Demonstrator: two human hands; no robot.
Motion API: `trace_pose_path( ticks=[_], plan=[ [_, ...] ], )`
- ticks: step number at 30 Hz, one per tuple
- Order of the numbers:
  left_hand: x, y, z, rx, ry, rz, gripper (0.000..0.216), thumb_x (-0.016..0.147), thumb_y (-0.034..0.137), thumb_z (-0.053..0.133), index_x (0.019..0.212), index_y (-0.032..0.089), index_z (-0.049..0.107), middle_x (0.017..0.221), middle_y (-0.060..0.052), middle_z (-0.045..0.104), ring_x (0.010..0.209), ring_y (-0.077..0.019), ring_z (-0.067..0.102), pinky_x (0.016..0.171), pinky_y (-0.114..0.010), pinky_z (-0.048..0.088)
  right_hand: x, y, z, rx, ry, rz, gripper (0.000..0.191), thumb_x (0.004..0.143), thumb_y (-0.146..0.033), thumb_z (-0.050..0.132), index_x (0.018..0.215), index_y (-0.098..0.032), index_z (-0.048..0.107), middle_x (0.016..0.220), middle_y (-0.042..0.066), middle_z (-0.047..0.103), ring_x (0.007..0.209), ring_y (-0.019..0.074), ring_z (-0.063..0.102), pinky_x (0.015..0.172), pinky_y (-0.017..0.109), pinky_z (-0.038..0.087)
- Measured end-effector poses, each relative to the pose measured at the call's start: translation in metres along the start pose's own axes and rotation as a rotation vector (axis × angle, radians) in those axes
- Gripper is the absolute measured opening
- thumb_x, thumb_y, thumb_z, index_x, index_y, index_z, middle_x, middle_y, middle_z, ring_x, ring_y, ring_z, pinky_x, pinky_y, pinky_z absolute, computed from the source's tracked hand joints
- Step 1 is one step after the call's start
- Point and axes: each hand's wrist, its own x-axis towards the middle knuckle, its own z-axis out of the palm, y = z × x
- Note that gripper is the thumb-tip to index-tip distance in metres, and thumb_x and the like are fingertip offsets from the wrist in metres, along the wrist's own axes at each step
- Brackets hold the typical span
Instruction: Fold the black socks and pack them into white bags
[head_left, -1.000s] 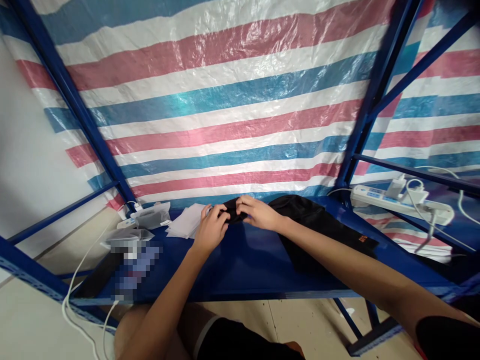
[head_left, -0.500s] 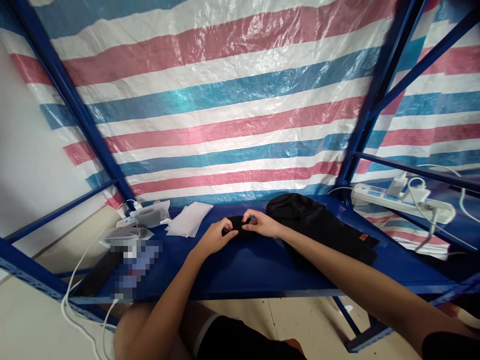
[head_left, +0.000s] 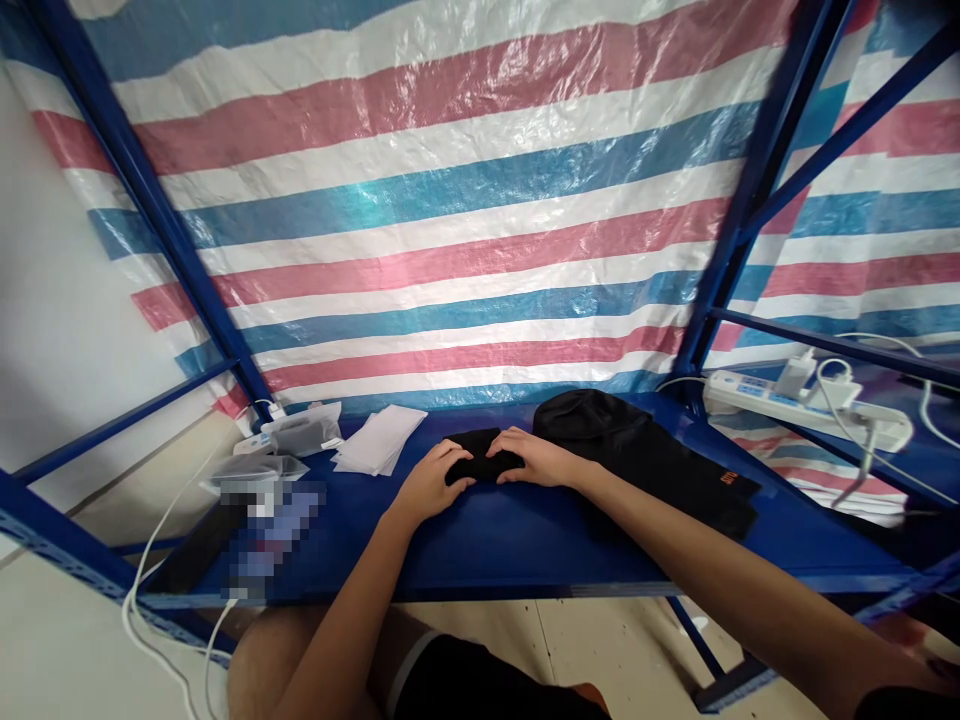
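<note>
A small folded black cloth piece lies on the blue metal shelf. My left hand rests on its left end with fingers laid flat over it. My right hand presses on its right end, fingers stretched out. Both hands hold the piece down against the shelf. A pile of larger black fabric with a small orange label lies just right of my right hand.
White paper sheets and clear plastic bags lie at the back left, with cables and a blurred item nearer the front. A white power strip with plugs sits on the right shelf. Striped tarpaulin hangs behind.
The hands had the black piece lifted and pinched near the back of the shelf; they have brought it down and now press it flat on the shelf.
</note>
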Motion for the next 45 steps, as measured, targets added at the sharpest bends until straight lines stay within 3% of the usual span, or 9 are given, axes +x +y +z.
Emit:
trace_pose_path(
  ticks=[7,11,15,23,28,33,37,42,45],
  plan=[
    [0.006,-0.005,0.003,-0.074,0.097,-0.106,0.035,0.105,0.042,0.061,0.136,0.027,0.064,0.136,-0.010,0.063,0.121,-0.0269,0.067,0.107,-0.043,0.056,0.008,0.015,0.017,0.262,0.160,0.243,0.040,0.101,-0.060,0.066,0.119,-0.024,0.067,0.090,0.000,0.073,0.075,0.0193,0.065,0.073,0.032,0.054],
    [0.005,-0.007,0.004,0.010,0.041,-0.033,0.042,0.098,0.036,0.071,0.138,0.027,0.061,0.139,-0.010,0.059,0.125,-0.0291,0.063,0.110,-0.046,0.054,0.007,0.010,0.020,0.079,0.241,0.156,0.033,0.102,-0.054,0.065,0.114,-0.024,0.071,0.113,0.008,0.071,0.094,0.0235,0.068,0.084,0.037,0.057],
    [0.007,-0.008,0.000,0.027,-0.011,-0.047,0.034,0.108,0.039,0.056,0.140,0.027,0.060,0.128,-0.009,0.064,0.120,-0.0282,0.063,0.106,-0.045,0.053,0.001,0.001,0.015,-0.092,0.236,-0.003,0.040,0.098,-0.045,0.073,0.133,-0.027,0.068,0.140,0.014,0.060,0.130,0.0319,0.059,0.109,0.047,0.053],
    [0.004,-0.007,0.009,0.182,0.079,-0.002,0.050,0.102,0.036,0.067,0.148,0.024,0.052,0.147,-0.014,0.055,0.137,-0.0338,0.053,0.118,-0.053,0.043,0.012,0.022,0.018,0.204,0.184,0.174,0.034,0.097,-0.053,0.072,0.117,-0.025,0.074,0.113,0.006,0.075,0.095,0.0244,0.070,0.079,0.035,0.058],
    [0.009,-0.014,0.010,0.079,0.034,-0.034,0.039,0.108,0.040,0.058,0.145,0.027,0.056,0.141,-0.009,0.062,0.129,-0.0283,0.060,0.114,-0.046,0.048,0.013,0.025,0.018,0.170,0.227,0.201,0.039,0.102,-0.058,0.063,0.119,-0.025,0.076,0.117,0.007,0.076,0.100,0.0259,0.072,0.090,0.040,0.058],
    [0.014,-0.015,0.008,0.000,0.059,-0.162,0.037,0.112,0.051,0.046,0.134,0.029,0.065,0.130,-0.005,0.072,0.123,-0.0269,0.063,0.111,-0.044,0.049,0.009,0.024,0.021,0.015,0.180,0.100,0.059,0.088,-0.062,0.081,0.135,-0.028,0.069,0.136,0.012,0.068,0.128,0.0343,0.062,0.113,0.051,0.051],
    [0.014,-0.017,0.010,0.044,0.047,-0.187,0.051,0.095,0.060,0.072,0.134,0.027,0.066,0.132,-0.007,0.072,0.131,-0.0346,0.059,0.112,-0.050,0.047,0.010,0.027,0.021,0.017,0.140,0.096,0.051,0.092,-0.062,0.077,0.131,-0.029,0.072,0.135,0.011,0.070,0.131,0.0357,0.061,0.116,0.053,0.049],
    [0.009,-0.017,0.011,-0.040,0.006,-0.137,0.049,0.095,0.045,0.076,0.139,0.030,0.061,0.128,-0.005,0.073,0.116,-0.0290,0.070,0.102,-0.044,0.055,0.008,0.021,0.016,0.138,0.166,0.149,0.042,0.098,-0.063,0.069,0.124,-0.031,0.076,0.135,0.008,0.073,0.129,0.0345,0.065,0.114,0.052,0.050],
    [0.006,-0.011,0.013,0.002,0.047,-0.035,0.047,0.096,0.031,0.074,0.141,0.029,0.059,0.132,-0.007,0.070,0.120,-0.0283,0.068,0.105,-0.044,0.055,0.005,0.017,0.016,0.327,0.184,0.221,0.039,0.094,-0.062,0.073,0.114,-0.029,0.075,0.141,0.008,0.071,0.133,0.0338,0.066,0.113,0.050,0.051]
  ],
)
